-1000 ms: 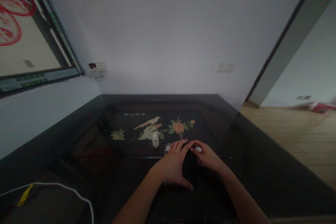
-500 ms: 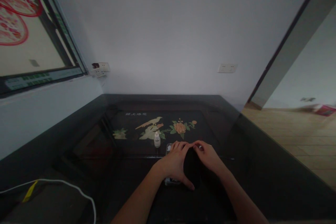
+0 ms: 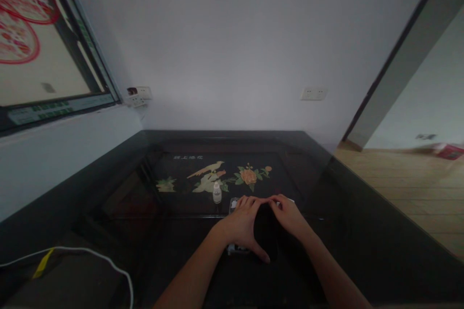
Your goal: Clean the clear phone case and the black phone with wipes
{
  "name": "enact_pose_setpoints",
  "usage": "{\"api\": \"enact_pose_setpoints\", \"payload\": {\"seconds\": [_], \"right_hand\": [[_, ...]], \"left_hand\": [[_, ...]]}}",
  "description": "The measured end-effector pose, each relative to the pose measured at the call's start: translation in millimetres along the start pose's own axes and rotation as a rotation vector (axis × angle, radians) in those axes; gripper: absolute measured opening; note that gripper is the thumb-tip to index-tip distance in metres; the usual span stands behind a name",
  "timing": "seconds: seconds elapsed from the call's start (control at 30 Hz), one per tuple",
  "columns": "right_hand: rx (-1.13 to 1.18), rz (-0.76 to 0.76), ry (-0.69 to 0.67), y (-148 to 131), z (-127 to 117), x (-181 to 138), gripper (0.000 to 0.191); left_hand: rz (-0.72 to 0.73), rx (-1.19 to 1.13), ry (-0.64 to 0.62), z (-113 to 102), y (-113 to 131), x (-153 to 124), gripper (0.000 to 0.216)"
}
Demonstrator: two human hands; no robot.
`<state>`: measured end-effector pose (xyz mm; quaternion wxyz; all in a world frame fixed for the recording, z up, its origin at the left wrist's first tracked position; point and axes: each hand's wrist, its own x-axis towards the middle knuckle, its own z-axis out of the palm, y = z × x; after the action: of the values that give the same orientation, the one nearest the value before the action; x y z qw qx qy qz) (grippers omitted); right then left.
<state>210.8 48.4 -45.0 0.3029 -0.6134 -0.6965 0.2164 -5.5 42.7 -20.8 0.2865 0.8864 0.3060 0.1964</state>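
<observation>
My left hand (image 3: 243, 224) curls around a flat, black, phone-like object (image 3: 266, 234), thumb along its near end and fingers at its far end. At that far end my right hand (image 3: 288, 212) pinches with thumb and forefinger, close against the left fingertips. What lies between the right fingertips is too small to make out. Partly covered by my left hand is a clear plastic case (image 3: 233, 250) with white bits showing at its edges. A small white dropper bottle (image 3: 217, 193) stands upright just beyond, to the left.
The glossy black table (image 3: 145, 231) bears an inlaid bird and flower picture (image 3: 248, 176). At the left front lies a white cable (image 3: 105, 258) with a yellow tag (image 3: 42, 264). Wall sockets (image 3: 313, 94) sit behind the table, and a window (image 3: 47, 48) is on the left.
My right fingers have shifted very slightly at the far end of the black object. My left hand and the bottle stay in place.
</observation>
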Motion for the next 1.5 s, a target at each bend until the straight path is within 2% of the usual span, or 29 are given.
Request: {"api": "enact_pose_setpoints", "payload": {"seconds": [0.73, 1.0, 1.1, 1.2, 1.3, 1.4, 1.5], "right_hand": [[-0.019, -0.017, 0.001, -1, -1, -2, 0.027], [-0.025, -0.025, 0.017, -1, 0, -1, 0.026], [0.014, 0.022, 0.051, -1, -1, -3, 0.024], [0.104, 0.118, 0.021, 0, -4, -3, 0.026], [0.085, 0.123, 0.111, 2, -10, -1, 0.028], [-0.037, 0.127, 0.230, 5, -16, 1, 0.028], [-0.090, 0.148, 0.229, 10, -18, 1, 0.023]], "left_hand": [[-0.012, 0.043, -0.008, 1, 1, 0, 0.134], [-0.008, 0.059, -0.043, 0, -2, -1, 0.140], [-0.019, 0.055, -0.060, -1, -2, -3, 0.141], [-0.037, 0.051, -0.065, -1, -3, -4, 0.144], [-0.051, 0.036, -0.058, -2, -2, -5, 0.143], [-0.033, -0.004, 0.007, -7, 5, -6, 0.125], [0.009, -0.073, 0.137, -16, 18, -5, 0.076]]}}
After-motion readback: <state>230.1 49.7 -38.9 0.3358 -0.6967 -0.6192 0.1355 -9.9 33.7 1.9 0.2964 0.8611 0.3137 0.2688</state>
